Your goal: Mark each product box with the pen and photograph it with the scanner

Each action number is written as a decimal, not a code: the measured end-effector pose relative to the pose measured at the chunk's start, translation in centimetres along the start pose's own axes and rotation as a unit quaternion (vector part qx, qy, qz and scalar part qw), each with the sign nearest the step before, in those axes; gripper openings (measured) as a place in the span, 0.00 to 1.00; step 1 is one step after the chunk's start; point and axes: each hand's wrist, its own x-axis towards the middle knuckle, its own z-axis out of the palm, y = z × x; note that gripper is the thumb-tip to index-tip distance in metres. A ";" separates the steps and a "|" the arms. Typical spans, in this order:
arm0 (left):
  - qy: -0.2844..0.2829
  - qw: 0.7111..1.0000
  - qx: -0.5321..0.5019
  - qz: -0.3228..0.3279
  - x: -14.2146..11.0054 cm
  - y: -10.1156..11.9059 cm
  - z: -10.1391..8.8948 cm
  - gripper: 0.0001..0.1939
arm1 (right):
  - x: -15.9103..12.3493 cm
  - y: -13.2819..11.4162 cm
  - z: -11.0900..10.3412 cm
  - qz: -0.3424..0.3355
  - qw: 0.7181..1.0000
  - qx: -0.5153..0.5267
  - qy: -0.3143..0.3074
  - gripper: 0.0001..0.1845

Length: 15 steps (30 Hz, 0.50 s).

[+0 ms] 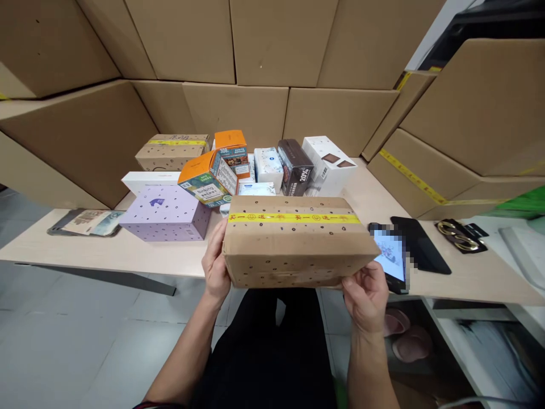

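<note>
I hold a brown cardboard box (293,244) sealed with yellow printed tape, lifted just above the near edge of the table (128,253). My left hand (216,267) grips its left end, fingers pressed against the side. At the box's lower right corner, my right hand (366,295) grips with the thumb on the front face. Just behind the box lie an orange carton (208,179), a white packet (268,165) and a dark brown box (295,166).
A lilac box (166,213), another taped brown box (172,150) and a white box (327,159) stand on the table. A phone (389,255), a black case (419,244) and scissors (460,236) lie to the right. Large cartons (238,108) wall the back and sides.
</note>
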 end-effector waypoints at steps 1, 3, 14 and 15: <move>-0.005 1.000 0.003 -0.008 0.1 0.1 0.2 0.25 | 0.0 0.1 0.0 0.001 1.000 0.000 0.005 0.17; -0.010 0.999 0.018 -0.028 0.3 0.4 0.5 0.27 | 0.1 0.0 0.2 0.007 1.000 0.008 0.018 0.15; -0.055 0.995 0.084 -0.021 1.0 0.5 0.6 0.27 | 0.3 -0.9 1.3 0.065 0.995 0.053 -0.050 0.41; -0.045 0.996 0.078 -0.026 0.9 0.4 0.5 0.27 | 0.2 -0.7 1.1 0.065 0.996 0.054 -0.041 0.41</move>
